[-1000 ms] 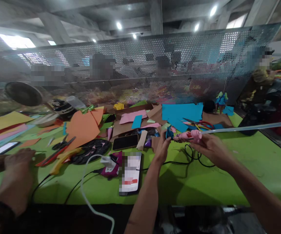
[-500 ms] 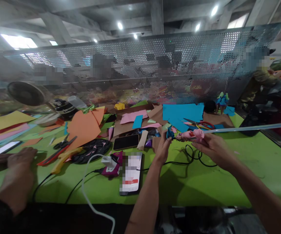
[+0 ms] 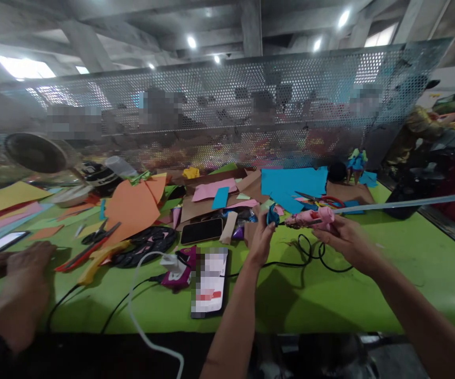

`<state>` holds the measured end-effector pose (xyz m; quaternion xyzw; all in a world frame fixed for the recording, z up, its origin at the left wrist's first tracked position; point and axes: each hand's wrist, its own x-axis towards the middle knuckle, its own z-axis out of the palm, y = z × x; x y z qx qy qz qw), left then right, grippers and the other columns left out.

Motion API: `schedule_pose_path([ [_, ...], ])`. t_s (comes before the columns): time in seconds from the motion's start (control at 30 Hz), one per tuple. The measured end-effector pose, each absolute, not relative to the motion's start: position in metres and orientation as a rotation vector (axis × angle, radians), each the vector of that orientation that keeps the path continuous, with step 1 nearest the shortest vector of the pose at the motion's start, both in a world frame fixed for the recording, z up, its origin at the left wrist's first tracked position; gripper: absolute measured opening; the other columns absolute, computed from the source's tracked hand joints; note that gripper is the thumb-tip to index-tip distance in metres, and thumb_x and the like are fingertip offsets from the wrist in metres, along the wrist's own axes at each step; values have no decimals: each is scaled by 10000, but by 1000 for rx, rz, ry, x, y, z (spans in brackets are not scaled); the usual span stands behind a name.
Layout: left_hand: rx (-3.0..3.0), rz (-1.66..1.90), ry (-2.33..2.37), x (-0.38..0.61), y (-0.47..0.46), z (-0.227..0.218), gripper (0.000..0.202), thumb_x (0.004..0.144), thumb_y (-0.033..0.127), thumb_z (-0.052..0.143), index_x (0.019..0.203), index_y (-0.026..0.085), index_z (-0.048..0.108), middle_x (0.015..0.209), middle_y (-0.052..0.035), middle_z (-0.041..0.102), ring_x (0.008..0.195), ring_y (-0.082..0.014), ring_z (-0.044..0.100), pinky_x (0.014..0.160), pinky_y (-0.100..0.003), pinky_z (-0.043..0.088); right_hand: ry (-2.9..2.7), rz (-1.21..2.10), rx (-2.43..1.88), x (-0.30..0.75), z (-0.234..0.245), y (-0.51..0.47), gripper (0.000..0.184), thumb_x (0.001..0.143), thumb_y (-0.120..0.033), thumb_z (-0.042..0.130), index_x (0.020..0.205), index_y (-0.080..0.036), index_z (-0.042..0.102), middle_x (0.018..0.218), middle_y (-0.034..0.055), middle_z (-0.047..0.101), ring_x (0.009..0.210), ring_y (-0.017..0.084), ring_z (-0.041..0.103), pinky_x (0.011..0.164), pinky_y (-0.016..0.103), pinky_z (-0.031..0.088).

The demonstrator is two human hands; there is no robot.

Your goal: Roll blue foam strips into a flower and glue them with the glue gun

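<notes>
A small blue piece (image 3: 273,216), perhaps folded paper or foam, is pinched in my left hand (image 3: 262,239). Wrapped around a pink hot glue gun (image 3: 310,217) is my right hand (image 3: 344,237). The gun's nozzle points left at the blue piece, very close to it; I cannot tell whether they touch. From the gun's back end a long translucent glue stick (image 3: 409,203) sticks out to the right. A black cord (image 3: 310,255) loops on the green table under my hands.
A phone with a lit screen (image 3: 210,284) lies left of my forearm, beside a purple power block (image 3: 178,273). Blue sheets (image 3: 294,181), red-handled scissors (image 3: 332,202) and orange sheets (image 3: 128,210) lie behind. A yellow glue gun (image 3: 103,261) and another person's hand (image 3: 28,268) are at left.
The view has shifted slightly, so most things sit a little further left. My hands keep hold of the blue piece and the glue gun, with the nozzle still beside the piece.
</notes>
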<state>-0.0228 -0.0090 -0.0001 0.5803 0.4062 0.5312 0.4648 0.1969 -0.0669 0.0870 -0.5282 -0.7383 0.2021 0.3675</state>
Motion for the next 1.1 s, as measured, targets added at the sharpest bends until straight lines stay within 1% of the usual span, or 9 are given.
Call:
schedule_pose_path([
  [0.1,1381,1327,955,-22,-8,-2,440,867,479,514,1239,245,537,1086,-45,619,974,-192,536,870,-299,432,-1731,739,-1427,202,80,-66,384,809,-555,604,800,-178,675,622,-4,560,560,145,473,518,265,368],
  [0.17,1347,1335,892,-22,-6,-4,415,869,457,520,1229,251,532,1085,-37,610,923,-168,535,852,-288,428,-1599,854,-1451,207,76,-65,414,774,-587,628,770,-176,670,588,-10,526,537,135,446,482,258,339],
  [0.3,1286,1344,804,-22,-3,-8,400,864,448,542,1214,256,522,1038,-27,598,826,-137,520,798,-270,420,-1374,968,-1374,224,65,-66,459,718,-637,670,702,-178,664,589,5,534,549,128,454,478,251,351],
  [0.47,1307,1344,786,-22,-3,-10,382,882,441,531,1215,254,521,991,-23,587,822,-131,509,796,-261,418,-1075,977,-1368,252,46,-73,512,595,-681,752,665,-184,656,591,13,559,527,117,444,450,241,342],
  [0.57,1339,1327,802,-21,-4,-9,358,889,436,512,1189,240,528,984,-24,579,807,-128,499,785,-260,422,-1094,967,-1380,258,42,-78,505,611,-678,750,648,-183,655,589,23,573,533,124,459,455,247,357],
  [0.67,1348,1319,812,-21,-6,-8,364,897,447,498,1191,235,522,996,-28,574,824,-131,504,797,-263,427,-1201,955,-1389,257,44,-80,482,662,-660,725,667,-181,675,595,33,588,535,131,469,461,257,374],
  [0.9,1306,1308,858,-17,-7,-5,382,886,496,511,1157,229,551,968,-33,590,796,-127,512,780,-263,431,-1196,942,-1395,247,43,-78,462,653,-617,740,787,-177,708,643,48,639,538,139,496,450,254,377],
  [1.0,1308,1299,877,-16,-9,-4,413,894,506,504,1207,239,541,1019,-36,594,818,-126,524,812,-268,437,-1279,1025,-1314,232,49,-79,454,683,-548,736,941,-174,734,803,78,718,555,126,482,463,247,359],
  [1.1,1337,1287,934,-17,-11,-1,459,893,523,505,1250,234,521,1032,-37,597,874,-146,537,852,-286,441,-1378,1087,-1274,215,59,-79,440,716,-535,711,944,-161,746,855,94,744,555,126,492,466,248,353],
])
